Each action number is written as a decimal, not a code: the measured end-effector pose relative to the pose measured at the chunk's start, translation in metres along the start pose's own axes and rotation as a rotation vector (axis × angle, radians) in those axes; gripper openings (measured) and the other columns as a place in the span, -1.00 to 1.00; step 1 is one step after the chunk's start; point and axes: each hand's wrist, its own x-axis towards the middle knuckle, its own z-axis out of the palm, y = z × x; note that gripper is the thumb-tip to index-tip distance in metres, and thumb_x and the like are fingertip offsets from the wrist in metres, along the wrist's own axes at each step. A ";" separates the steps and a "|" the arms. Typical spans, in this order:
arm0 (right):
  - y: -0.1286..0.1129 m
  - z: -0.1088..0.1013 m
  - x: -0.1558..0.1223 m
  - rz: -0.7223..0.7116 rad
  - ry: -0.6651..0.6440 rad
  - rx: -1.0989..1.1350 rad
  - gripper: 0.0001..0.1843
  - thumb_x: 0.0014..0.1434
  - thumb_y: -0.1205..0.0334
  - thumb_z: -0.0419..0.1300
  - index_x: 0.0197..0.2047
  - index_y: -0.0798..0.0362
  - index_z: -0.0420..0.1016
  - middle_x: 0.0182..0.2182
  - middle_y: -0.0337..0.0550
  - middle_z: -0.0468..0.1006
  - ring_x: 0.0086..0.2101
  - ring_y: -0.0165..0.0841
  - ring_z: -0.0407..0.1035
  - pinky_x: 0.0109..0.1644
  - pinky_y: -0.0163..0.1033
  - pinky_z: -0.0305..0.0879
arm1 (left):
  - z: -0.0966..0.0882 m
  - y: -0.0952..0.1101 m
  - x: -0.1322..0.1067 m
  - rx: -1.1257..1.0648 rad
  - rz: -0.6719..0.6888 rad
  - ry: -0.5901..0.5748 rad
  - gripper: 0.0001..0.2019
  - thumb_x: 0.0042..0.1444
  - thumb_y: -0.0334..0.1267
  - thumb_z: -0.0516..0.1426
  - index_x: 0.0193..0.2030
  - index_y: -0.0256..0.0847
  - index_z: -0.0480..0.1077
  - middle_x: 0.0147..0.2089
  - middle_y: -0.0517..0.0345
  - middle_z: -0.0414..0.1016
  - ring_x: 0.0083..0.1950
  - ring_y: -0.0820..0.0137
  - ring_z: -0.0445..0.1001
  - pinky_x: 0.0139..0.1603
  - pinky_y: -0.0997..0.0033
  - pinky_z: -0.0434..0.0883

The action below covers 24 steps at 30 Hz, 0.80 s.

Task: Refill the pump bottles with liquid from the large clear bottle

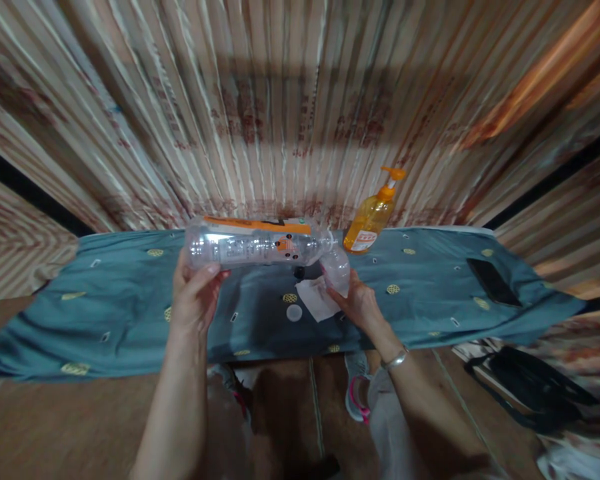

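A large clear plastic bottle (pixel 250 247) with an orange label lies nearly level in the air above the table, its neck toward the right. My left hand (pixel 196 287) is closed around its base end. My right hand (pixel 357 300) grips a small clear plastic container (pixel 336 268), tilted, with its upper end against or very close to the large bottle's mouth; I cannot tell whether they touch. Beneath the right hand is a piece of white paper or tissue (pixel 316 298). A round white cap (pixel 294 313) and a small black item (pixel 299 272) lie near it.
A pump bottle of yellow liquid (pixel 370 220) stands at the back of the cloth-covered table (pixel 130 300). At the right lies a dark phone (pixel 493 281). A black bag (pixel 535 387) rests below on the right. Striped curtains (pixel 280 120) hang behind the table.
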 end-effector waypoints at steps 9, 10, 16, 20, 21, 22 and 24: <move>0.002 0.001 0.001 -0.027 0.030 -0.009 -0.41 0.22 0.08 0.26 0.21 0.23 0.29 -0.21 0.13 0.69 -0.24 -0.14 0.62 -0.19 -0.20 0.44 | 0.001 0.001 0.001 -0.064 -0.014 0.019 -0.47 -0.48 -0.41 0.47 -0.22 -0.17 0.56 -0.31 0.22 0.58 -0.39 0.44 0.51 -0.48 0.56 0.48; 0.002 0.002 0.001 -0.030 0.033 -0.002 -0.40 0.22 0.08 0.27 0.21 0.24 0.29 -0.21 0.15 0.69 -0.23 -0.14 0.62 -0.19 -0.20 0.44 | 0.000 0.001 0.001 -0.065 -0.020 0.021 -0.46 -0.48 -0.41 0.48 -0.21 -0.18 0.56 -0.30 0.22 0.58 -0.39 0.44 0.51 -0.48 0.55 0.48; 0.003 0.005 0.001 -0.026 0.041 0.037 -0.42 0.22 0.08 0.28 0.21 0.20 0.31 -0.19 0.16 0.68 -0.22 -0.12 0.62 -0.17 -0.17 0.45 | -0.001 0.000 0.001 -0.077 -0.015 0.022 -0.45 -0.45 -0.43 0.48 -0.18 -0.18 0.57 -0.31 0.22 0.58 -0.39 0.45 0.51 -0.46 0.55 0.49; 0.003 0.005 0.001 -0.012 0.033 0.023 -0.41 0.23 0.08 0.27 0.23 0.22 0.30 -0.18 0.17 0.68 -0.22 -0.11 0.62 -0.16 -0.15 0.47 | -0.001 0.001 0.001 -0.081 -0.014 0.018 -0.45 -0.43 -0.45 0.46 -0.16 -0.19 0.56 -0.27 0.21 0.58 -0.37 0.44 0.51 -0.45 0.54 0.50; 0.004 0.005 0.001 -0.016 0.036 0.017 -0.40 0.23 0.08 0.27 0.23 0.23 0.30 -0.18 0.18 0.68 -0.22 -0.10 0.63 -0.16 -0.15 0.47 | -0.001 0.002 0.000 -0.080 -0.014 0.019 -0.45 -0.43 -0.45 0.46 -0.16 -0.18 0.56 -0.27 0.21 0.58 -0.37 0.44 0.51 -0.46 0.54 0.49; 0.004 0.006 0.000 -0.025 0.042 0.012 -0.40 0.24 0.08 0.27 0.23 0.24 0.30 -0.17 0.18 0.68 -0.21 -0.10 0.63 -0.16 -0.16 0.47 | 0.000 0.002 0.000 -0.077 -0.013 0.020 -0.46 -0.43 -0.45 0.46 -0.17 -0.18 0.56 -0.28 0.22 0.57 -0.38 0.45 0.50 -0.47 0.54 0.49; 0.005 0.006 0.000 -0.043 0.057 0.006 -0.39 0.25 0.05 0.25 0.23 0.26 0.30 -0.17 0.20 0.68 -0.21 -0.09 0.63 -0.17 -0.17 0.47 | 0.001 0.003 -0.001 -0.067 -0.015 0.017 -0.48 -0.42 -0.45 0.45 -0.18 -0.15 0.56 -0.28 0.24 0.57 -0.37 0.45 0.50 -0.46 0.55 0.50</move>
